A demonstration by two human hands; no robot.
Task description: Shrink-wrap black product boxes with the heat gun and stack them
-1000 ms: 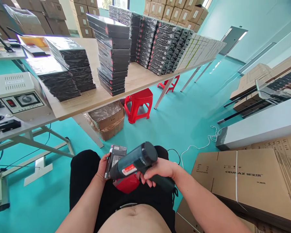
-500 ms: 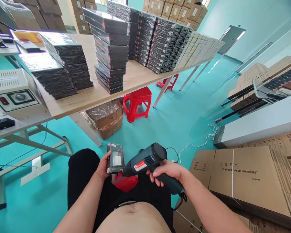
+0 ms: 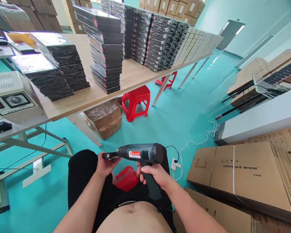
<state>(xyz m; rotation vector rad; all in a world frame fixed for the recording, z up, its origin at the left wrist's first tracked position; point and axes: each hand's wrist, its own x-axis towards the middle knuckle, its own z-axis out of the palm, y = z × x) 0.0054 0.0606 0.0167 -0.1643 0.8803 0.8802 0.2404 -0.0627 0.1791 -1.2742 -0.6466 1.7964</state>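
My right hand [image 3: 151, 174] is wrapped round the handle of a dark heat gun [image 3: 143, 153] with a red label on its barrel. The gun lies level, its nozzle pointing left. At that nozzle, my left hand [image 3: 106, 165] grips a small black box [image 3: 109, 155], turned so that a narrow side shows. Nozzle and box overlap in view, so I cannot tell whether they touch. Below them, the red stool seat [image 3: 127, 179] shows between my legs.
Stacks of film-wrapped black boxes [image 3: 105, 48] stand on the wooden table [image 3: 77, 102]. A control machine [image 3: 12, 97] is at left. Beneath the table are an open carton [image 3: 106, 121] and a red stool [image 3: 137, 100]. Flat cartons [image 3: 232, 168] and a power strip [image 3: 175, 164] lie at right.
My left hand has tilted the box from its broad windowed face to a narrow side. My right hand has swung the heat gun from slanting down to level and moved slightly left.
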